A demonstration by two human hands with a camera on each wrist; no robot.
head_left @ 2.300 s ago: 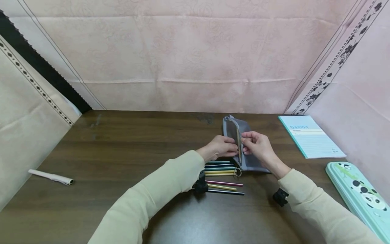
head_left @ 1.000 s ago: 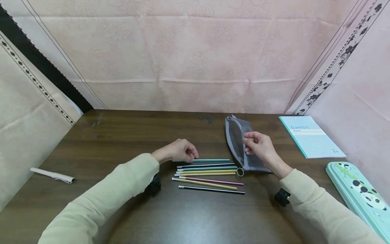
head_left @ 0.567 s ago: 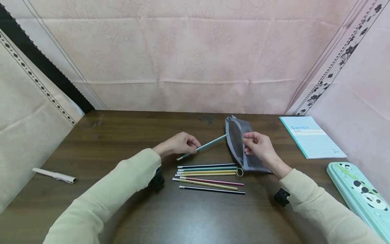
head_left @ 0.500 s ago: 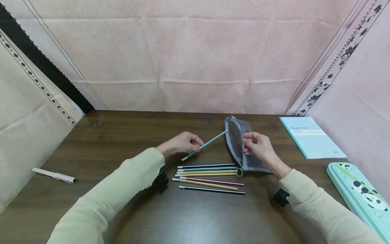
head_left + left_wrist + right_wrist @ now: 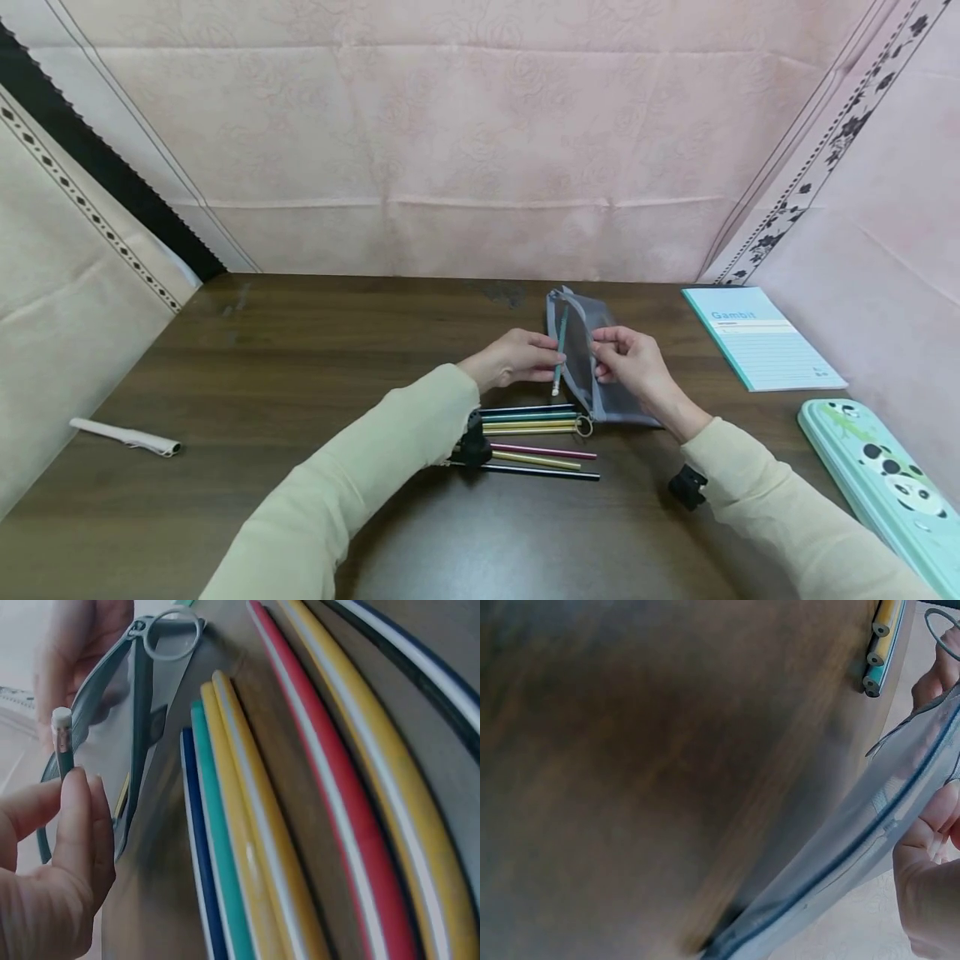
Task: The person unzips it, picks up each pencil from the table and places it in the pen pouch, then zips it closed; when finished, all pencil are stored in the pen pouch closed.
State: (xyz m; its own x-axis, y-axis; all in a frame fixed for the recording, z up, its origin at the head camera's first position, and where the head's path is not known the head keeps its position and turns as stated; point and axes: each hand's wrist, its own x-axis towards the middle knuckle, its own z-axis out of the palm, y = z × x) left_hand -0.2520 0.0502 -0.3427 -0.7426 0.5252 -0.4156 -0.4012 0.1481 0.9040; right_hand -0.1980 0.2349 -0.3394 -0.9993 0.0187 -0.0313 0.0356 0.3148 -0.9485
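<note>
Slim teal pencil with a white eraser (image 5: 562, 327) is pinched in the person's left hand (image 5: 517, 358), slanting at the open mouth of a grey-blue translucent zippered pouch (image 5: 626, 406), eraser end toward the person. The right hand (image 5: 630, 360) pinches the pouch's right edge, and several navy, teal, yellow, red and black pencils (image 5: 528, 431) lie nearby on the brown wooden counter (image 5: 300, 333).
</note>
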